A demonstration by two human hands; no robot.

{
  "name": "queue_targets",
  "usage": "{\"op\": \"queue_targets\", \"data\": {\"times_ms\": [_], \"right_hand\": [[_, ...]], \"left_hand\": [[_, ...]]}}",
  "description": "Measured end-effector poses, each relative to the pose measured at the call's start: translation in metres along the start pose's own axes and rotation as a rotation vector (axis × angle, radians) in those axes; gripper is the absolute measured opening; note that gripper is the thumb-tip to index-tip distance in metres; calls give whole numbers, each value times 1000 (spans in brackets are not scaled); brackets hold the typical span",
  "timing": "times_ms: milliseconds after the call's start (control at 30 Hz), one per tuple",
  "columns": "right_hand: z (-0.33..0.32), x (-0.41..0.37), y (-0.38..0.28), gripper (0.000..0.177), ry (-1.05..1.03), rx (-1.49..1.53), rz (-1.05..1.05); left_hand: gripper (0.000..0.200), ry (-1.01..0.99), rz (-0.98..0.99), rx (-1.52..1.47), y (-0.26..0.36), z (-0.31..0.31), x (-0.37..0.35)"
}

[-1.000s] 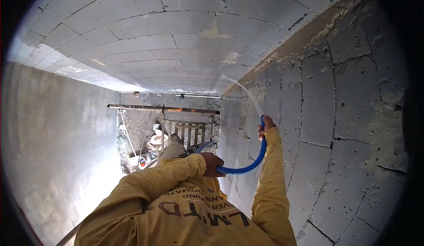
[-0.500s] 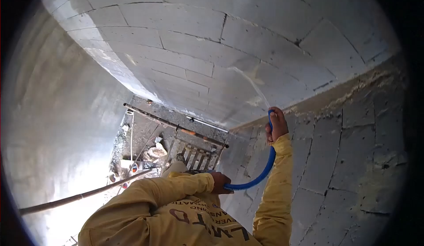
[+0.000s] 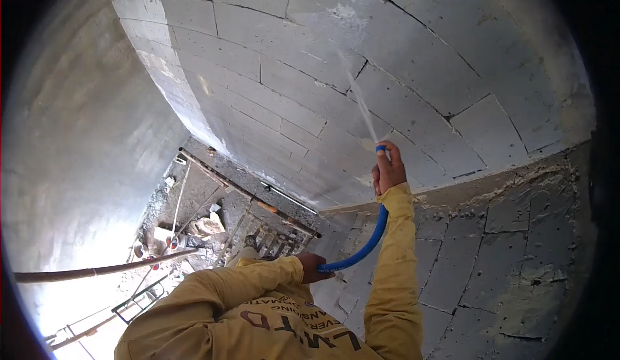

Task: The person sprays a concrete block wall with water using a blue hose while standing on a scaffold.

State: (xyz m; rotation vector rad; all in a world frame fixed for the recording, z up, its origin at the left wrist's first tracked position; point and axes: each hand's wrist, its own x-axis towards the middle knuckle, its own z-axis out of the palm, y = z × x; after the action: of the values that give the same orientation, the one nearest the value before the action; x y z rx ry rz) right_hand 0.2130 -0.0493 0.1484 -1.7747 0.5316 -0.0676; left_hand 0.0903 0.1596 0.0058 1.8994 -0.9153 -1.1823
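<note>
A blue hose (image 3: 365, 251) curves between my two hands. My right hand (image 3: 391, 171) is raised and wrapped round the hose near its open end. A white jet of water (image 3: 363, 105) leaves that end and strikes the grey block wall (image 3: 245, 43), splashing high on it. Lower down, close to my body, my left hand (image 3: 312, 267) grips the hose further back; its fingers are partly hidden. Both arms wear yellow sleeves.
A second block wall (image 3: 465, 263) stands on the right, and a smooth plastered wall (image 3: 84, 114) on the left. Far below lie a wooden slatted frame (image 3: 274, 240), a long pole (image 3: 248, 193) and rubble (image 3: 206, 225). Another pole (image 3: 103, 271) crosses at the left.
My right hand has tilted the hose end upward, and the jet now lands higher on the wall with a visible splash. My left hand keeps its grip. The view has shifted.
</note>
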Motion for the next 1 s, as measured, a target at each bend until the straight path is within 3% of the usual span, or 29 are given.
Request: {"op": "queue_targets", "data": {"times_ms": [200, 700, 1000], "right_hand": [[5, 10, 20, 31, -34, -116, 110], [86, -10, -91, 29, -52, 137, -467], [128, -1, -102, 34, -129, 139, -522]], "left_hand": [[50, -13, 19, 70, -1, -5, -8], [50, 315, -104, -158, -35, -30, -1], [55, 331, -176, -239, -29, -51, -24]]}}
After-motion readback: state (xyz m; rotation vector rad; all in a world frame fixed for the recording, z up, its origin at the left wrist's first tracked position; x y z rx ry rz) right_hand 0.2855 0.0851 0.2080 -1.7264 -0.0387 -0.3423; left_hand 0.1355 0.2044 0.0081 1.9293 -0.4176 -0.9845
